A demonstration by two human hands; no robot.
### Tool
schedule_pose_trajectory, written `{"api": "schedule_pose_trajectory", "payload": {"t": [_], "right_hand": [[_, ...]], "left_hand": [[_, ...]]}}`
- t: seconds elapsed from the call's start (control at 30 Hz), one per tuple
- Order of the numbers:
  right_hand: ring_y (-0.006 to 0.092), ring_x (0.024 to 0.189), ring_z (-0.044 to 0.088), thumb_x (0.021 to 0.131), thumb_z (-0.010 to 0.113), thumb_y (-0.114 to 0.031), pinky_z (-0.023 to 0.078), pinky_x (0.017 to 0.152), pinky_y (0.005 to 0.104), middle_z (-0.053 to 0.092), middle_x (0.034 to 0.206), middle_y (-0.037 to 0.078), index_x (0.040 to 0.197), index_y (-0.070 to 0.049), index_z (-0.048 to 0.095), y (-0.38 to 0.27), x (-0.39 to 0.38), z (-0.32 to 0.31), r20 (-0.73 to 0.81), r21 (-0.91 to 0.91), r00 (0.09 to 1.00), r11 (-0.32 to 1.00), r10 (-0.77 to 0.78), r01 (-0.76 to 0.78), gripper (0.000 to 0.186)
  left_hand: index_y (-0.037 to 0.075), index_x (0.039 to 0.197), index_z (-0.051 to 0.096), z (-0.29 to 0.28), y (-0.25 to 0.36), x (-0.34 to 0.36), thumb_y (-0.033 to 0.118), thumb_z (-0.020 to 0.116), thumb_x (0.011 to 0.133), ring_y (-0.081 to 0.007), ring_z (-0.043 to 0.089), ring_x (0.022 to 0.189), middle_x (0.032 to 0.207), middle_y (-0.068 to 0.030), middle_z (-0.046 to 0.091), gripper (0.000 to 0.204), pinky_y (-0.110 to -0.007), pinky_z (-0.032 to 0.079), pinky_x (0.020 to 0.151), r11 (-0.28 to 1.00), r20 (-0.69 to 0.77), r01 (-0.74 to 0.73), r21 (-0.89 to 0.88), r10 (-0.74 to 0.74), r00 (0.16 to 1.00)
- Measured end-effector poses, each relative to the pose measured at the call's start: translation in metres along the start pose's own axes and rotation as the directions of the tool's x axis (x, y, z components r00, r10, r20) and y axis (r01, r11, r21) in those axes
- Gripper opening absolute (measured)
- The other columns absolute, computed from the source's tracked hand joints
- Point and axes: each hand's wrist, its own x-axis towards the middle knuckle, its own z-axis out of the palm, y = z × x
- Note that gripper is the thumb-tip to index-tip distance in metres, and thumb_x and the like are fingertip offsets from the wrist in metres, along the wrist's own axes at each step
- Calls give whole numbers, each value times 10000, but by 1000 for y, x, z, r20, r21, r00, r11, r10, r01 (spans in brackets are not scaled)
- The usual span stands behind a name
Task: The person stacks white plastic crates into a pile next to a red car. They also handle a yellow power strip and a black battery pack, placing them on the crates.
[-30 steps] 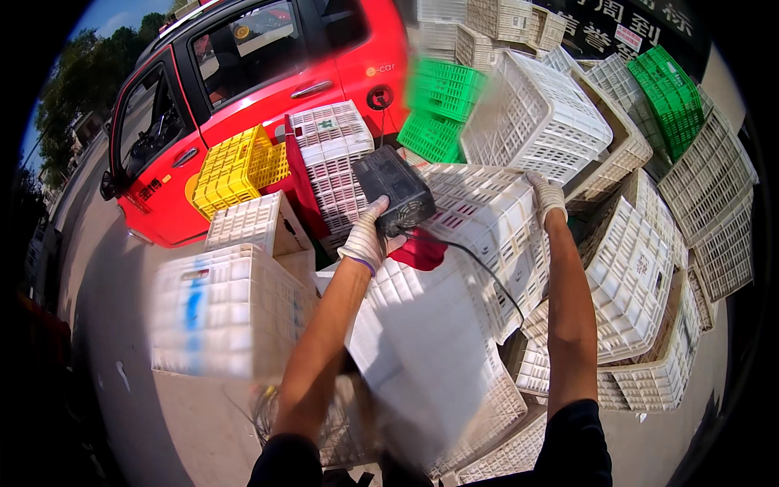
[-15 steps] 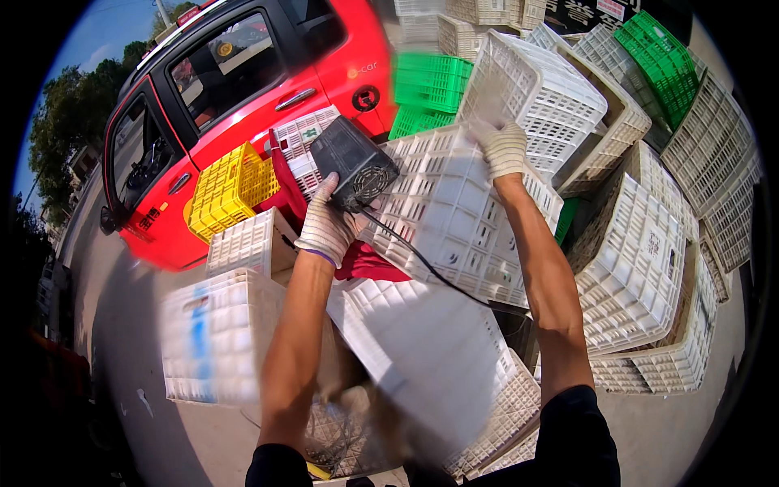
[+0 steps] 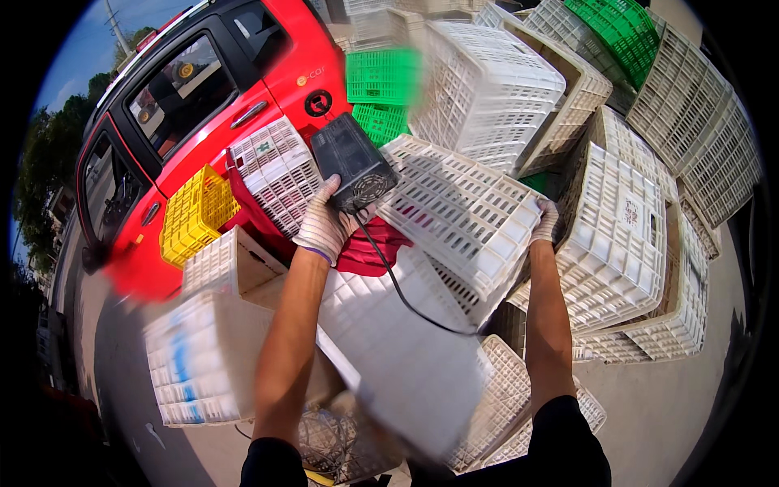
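My left hand (image 3: 318,231), in a striped knit glove, grips a black box-shaped device (image 3: 349,154) with a round fan grille; it looks like a battery charger. A black cable (image 3: 398,280) runs from it down across the crates. My right hand (image 3: 546,222), gloved too, closes round the right end of a white slatted plastic crate (image 3: 479,203); its fingertips are partly hidden. That crate lies tilted over other crates, beside the device. Dark red cloth (image 3: 369,247) shows under my left hand. Directly before me is a larger pale crate (image 3: 406,349), blurred.
A red vehicle (image 3: 268,89) stands at the left behind a yellow crate (image 3: 195,215) and a white crate (image 3: 276,174). Green crates (image 3: 381,77) sit at the back. Stacked white crates (image 3: 613,243) crowd the right. Tangled wires (image 3: 324,442) lie low in front.
My right hand has moved from the crate's far upper edge down to its right end, and the crate has tipped. The left hand still holds the device. The whole view has shifted somewhat.
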Motion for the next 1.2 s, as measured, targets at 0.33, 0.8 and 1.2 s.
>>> {"api": "schedule_pose_trajectory", "payload": {"t": [0.33, 0.8, 1.2], "right_hand": [[229, 763, 614, 760, 659, -223, 497, 729, 380, 685, 848, 118, 902, -13, 711, -20, -31, 16, 77, -705, 890, 607, -449, 367, 259], [256, 1048, 588, 689, 764, -86, 481, 898, 331, 580, 1237, 155, 1475, -5, 295, -12, -113, 55, -66, -707, 983, 703, -173, 76, 918], [288, 1041, 574, 685, 768, -272, 426, 953, 357, 611, 1193, 196, 1367, 32, 467, -9, -98, 34, -163, -835, 954, 551, -252, 3, 804]], "left_hand": [[73, 1283, 496, 6, -65, 33, 259, 659, 878, -308, 645, 1053, 1204, -140, 640, 474, -493, 564, 854, 986, -18, 158, -50, -160, 987], [119, 1212, 574, 60, -100, 80, 528, 628, 858, -277, 674, 899, 1063, -119, 669, 544, -456, 576, 735, 750, -334, 362, 553, -198, 921], [-16, 864, 712, 58, -123, 111, 569, 553, 893, -252, 659, 605, 681, -148, 668, 607, -395, 512, 642, 129, -322, 332, 934, -91, 942]]}}
